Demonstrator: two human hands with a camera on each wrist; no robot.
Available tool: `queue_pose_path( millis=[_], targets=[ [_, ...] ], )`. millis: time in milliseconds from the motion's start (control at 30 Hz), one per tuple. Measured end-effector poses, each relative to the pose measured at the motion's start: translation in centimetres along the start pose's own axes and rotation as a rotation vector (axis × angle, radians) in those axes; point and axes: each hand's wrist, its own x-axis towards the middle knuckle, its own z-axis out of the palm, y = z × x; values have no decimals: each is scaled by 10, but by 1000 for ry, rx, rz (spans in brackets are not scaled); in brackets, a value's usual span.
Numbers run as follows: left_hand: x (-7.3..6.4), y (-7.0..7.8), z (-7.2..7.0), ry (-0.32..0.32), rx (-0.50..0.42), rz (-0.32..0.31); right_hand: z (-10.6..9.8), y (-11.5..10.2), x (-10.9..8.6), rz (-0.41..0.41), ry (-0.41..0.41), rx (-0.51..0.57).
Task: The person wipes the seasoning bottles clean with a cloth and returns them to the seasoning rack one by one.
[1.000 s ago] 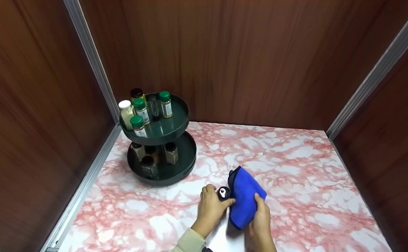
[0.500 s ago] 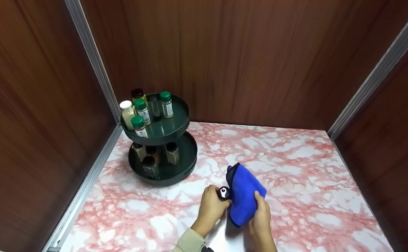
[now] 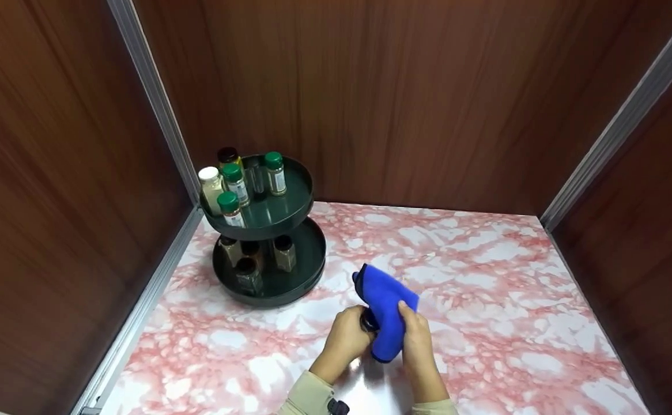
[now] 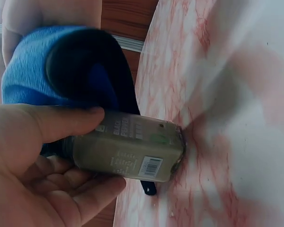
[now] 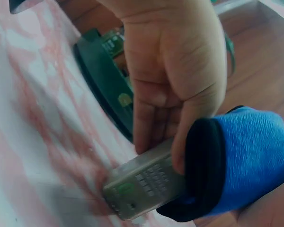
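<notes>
My left hand (image 3: pixel 348 334) grips a black pepper bottle (image 4: pixel 132 146) around its upper part, thumb on one side and fingers on the other. The bottle is clear with a label and barcode, and its dark cap (image 3: pixel 368 320) shows beside the cloth in the head view. A blue cloth (image 3: pixel 387 305) with black edging is folded in my right hand (image 3: pixel 419 340), which grips it against the bottle's cap end. In the right wrist view the cloth (image 5: pixel 255 161) curves over the neck of the bottle (image 5: pixel 142 182), hiding the cap.
To the left stands a two-tier dark green turntable rack (image 3: pixel 287 210). Green-capped bottles (image 3: pixel 276 176) and a white-capped bottle (image 3: pixel 211 187) stand on its upper tier; dark-capped bottles (image 3: pixel 284 256) are below. Wood panels (image 3: pixel 405 104) enclose the marbled pink table (image 3: pixel 486 276).
My right hand and the cloth have shifted left toward the bottle, and the cloth now covers part of the cap. The left hand stays near its place.
</notes>
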Motion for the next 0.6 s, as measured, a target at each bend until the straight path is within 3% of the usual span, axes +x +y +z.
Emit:
queue_pose_path(
  millis=[233, 367, 467, 600],
  targets=[
    [-2, -1, 1, 13, 1, 5, -2, 23, 14, 97, 54, -157],
    [-3, -1, 1, -13, -30, -17, -9, 36, 12, 113, 123, -225],
    [-3, -1, 1, -47, -70, -40, -13, 35, 1, 119, 169, -159],
    [-2, -2, 0, -68, -98, -53, -13, 22, -14, 122, 160, 30]
  ],
)
